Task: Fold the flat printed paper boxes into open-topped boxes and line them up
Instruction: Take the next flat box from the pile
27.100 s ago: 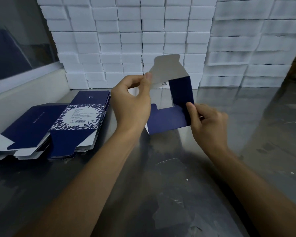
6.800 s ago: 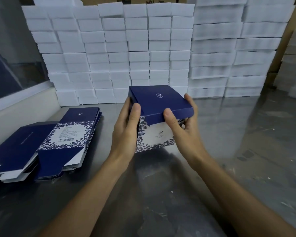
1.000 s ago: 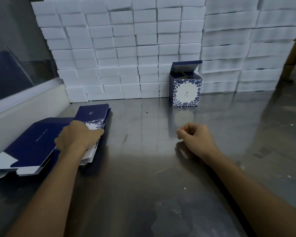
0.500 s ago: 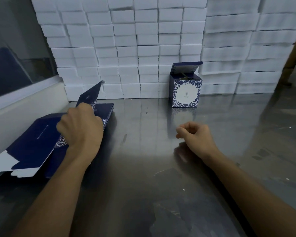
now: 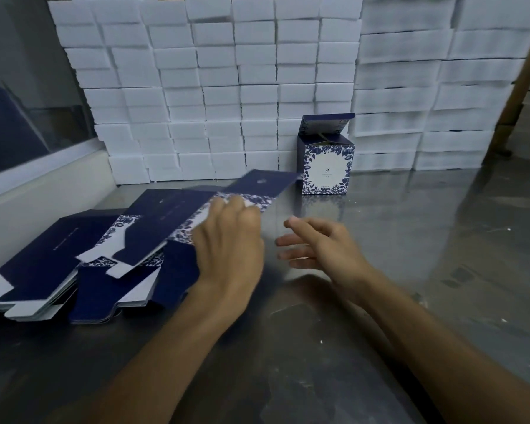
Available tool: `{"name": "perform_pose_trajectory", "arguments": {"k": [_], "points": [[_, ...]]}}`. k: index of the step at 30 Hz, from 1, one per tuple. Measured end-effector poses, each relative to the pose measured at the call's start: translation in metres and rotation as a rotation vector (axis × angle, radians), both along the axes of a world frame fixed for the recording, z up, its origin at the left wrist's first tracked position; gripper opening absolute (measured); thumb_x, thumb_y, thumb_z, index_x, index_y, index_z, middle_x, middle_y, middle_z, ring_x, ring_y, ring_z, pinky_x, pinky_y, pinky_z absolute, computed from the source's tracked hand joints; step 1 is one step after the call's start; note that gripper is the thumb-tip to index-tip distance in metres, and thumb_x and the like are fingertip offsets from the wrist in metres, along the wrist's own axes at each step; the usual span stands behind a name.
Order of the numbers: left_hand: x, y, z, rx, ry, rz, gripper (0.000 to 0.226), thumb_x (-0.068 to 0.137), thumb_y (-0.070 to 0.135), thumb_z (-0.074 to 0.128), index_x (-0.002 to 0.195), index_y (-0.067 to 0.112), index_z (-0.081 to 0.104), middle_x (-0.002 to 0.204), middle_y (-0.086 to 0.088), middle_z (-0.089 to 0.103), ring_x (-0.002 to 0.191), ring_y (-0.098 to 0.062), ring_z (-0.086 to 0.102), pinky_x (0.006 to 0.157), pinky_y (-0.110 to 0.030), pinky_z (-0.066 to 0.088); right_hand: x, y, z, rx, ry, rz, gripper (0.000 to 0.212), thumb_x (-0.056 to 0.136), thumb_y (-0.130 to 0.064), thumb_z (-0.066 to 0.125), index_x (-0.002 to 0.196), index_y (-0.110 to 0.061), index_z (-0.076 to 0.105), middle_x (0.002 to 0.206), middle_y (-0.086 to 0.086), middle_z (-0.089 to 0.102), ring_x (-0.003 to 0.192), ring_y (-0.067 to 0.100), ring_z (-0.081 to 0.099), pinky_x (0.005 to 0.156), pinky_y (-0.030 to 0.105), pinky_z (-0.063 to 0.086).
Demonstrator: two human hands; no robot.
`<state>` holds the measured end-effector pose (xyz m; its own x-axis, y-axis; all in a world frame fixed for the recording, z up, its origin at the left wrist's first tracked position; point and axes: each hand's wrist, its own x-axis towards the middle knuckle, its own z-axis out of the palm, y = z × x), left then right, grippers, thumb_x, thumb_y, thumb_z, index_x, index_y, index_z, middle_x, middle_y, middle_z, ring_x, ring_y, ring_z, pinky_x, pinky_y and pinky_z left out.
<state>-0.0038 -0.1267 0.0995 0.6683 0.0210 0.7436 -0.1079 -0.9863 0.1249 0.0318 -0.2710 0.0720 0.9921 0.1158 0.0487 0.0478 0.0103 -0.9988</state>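
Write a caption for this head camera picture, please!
Left hand lifts a flat box from the pile; one folded box stands behind.
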Motion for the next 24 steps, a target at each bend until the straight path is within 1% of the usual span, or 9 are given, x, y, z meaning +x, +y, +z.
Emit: {"name": "perform_pose_trajectory", "arguments": {"k": [2, 6, 9, 11, 14, 17, 19, 21, 24], "points": [[-0.005, -0.014, -0.002, 0.069, 0.019, -0.084, 0.030, 0.064, -0.012, 0.075, 0.058, 0.007, 0.053, 0.063, -0.006, 0.038, 0.062, -0.030, 0.046, 0.052, -0.030, 0.024, -0.005, 0.007, 0.004, 0.070, 0.059, 0.089, 0.028, 0.099, -0.034, 0.060, 0.107, -0.008, 0.067, 0.085, 0.004, 0.077, 0.069, 0.016, 0.071, 0.071, 0.032, 0.059], [-0.004, -0.028, -0.015, 0.152, 0.021, -0.199, 0.027, 0.048, -0.011, 0.084, 0.059, 0.002, 0.063, 0.059, -0.010, 0.055, 0.055, -0.029, 0.056, 0.046, -0.024, 0.026, -0.006, 0.011, 0.001, 0.217, 0.118, 0.049, 0.018, 0.101, -0.021, 0.058, 0.089, -0.009, 0.059, 0.059, -0.001, 0.059, 0.053, 0.009, 0.058, 0.052, 0.022, 0.051], [-0.002, -0.033, -0.026, 0.165, 0.024, -0.270, 0.025, 0.058, 0.004, 0.088, 0.056, 0.008, 0.063, 0.057, -0.005, 0.055, 0.055, -0.025, 0.055, 0.043, -0.025, 0.026, -0.001, 0.005, -0.003, 0.200, 0.136, -0.068, 0.023, 0.099, -0.009, 0.058, 0.077, -0.008, 0.053, 0.054, 0.003, 0.049, 0.045, 0.010, 0.048, 0.042, 0.021, 0.042], [0.000, -0.031, -0.029, 0.113, -0.026, -0.315, 0.026, 0.072, 0.018, 0.083, 0.057, 0.010, 0.062, 0.057, -0.004, 0.056, 0.055, -0.024, 0.054, 0.046, -0.026, 0.029, 0.004, -0.001, -0.003, 0.193, 0.112, -0.119, 0.030, 0.100, -0.005, 0.055, 0.070, -0.006, 0.057, 0.052, 0.002, 0.057, 0.041, 0.009, 0.054, 0.040, 0.019, 0.043], [0.009, -0.012, -0.025, 0.010, -0.079, -0.284, 0.025, 0.085, 0.031, 0.069, 0.073, 0.009, 0.069, 0.068, -0.006, 0.062, 0.062, -0.025, 0.054, 0.060, -0.032, 0.038, 0.014, -0.015, -0.003, 0.095, 0.059, -0.232, 0.019, 0.101, -0.008, 0.056, 0.089, -0.001, 0.067, 0.069, 0.008, 0.072, 0.055, 0.016, 0.065, 0.055, 0.030, 0.052], [0.026, 0.018, -0.019, -0.149, 0.109, -0.063, 0.031, 0.093, 0.041, 0.059, 0.102, 0.013, 0.069, 0.100, -0.010, 0.066, 0.090, -0.031, 0.059, 0.083, -0.042, 0.043, 0.022, -0.034, -0.008, -0.018, 0.014, -0.338, 0.017, 0.100, -0.012, 0.058, 0.091, -0.002, 0.069, 0.080, 0.011, 0.076, 0.068, 0.022, 0.072, 0.065, 0.037, 0.060], [0.035, 0.037, -0.020, -0.279, 0.319, 0.060, 0.048, 0.091, 0.052, 0.059, 0.124, 0.018, 0.060, 0.123, -0.010, 0.060, 0.111, -0.031, 0.055, 0.095, -0.045, 0.042, 0.026, -0.043, -0.012, -0.056, 0.004, -0.367, 0.017, 0.099, -0.012, 0.058, 0.091, -0.005, 0.071, 0.076, 0.006, 0.077, 0.063, 0.017, 0.073, 0.058, 0.031, 0.060], [0.041, 0.054, -0.018, -0.515, 0.553, -0.028, 0.063, 0.084, 0.054, 0.068, 0.136, 0.023, 0.050, 0.132, -0.006, 0.055, 0.119, -0.027, 0.054, 0.096, -0.039, 0.043, 0.028, -0.048, -0.014, -0.067, 0.017, -0.378, 0.017, 0.099, -0.009, 0.058, 0.093, -0.006, 0.073, 0.068, -0.001, 0.075, 0.056, 0.011, 0.070, 0.050, 0.025, 0.057], [0.044, 0.076, -0.013, -0.770, 0.893, -0.365, 0.081, 0.074, 0.029, 0.086, 0.143, 0.031, 0.044, 0.117, 0.012, 0.060, 0.099, -0.005, 0.065, 0.080, -0.021, 0.049, 0.031, -0.052, -0.014, -0.061, 0.038, -0.393, 0.021, 0.098, -0.006, 0.056, 0.090, -0.012, 0.074, 0.061, -0.006, 0.073, 0.051, 0.008, 0.068, 0.047, 0.023, 0.056]]}}
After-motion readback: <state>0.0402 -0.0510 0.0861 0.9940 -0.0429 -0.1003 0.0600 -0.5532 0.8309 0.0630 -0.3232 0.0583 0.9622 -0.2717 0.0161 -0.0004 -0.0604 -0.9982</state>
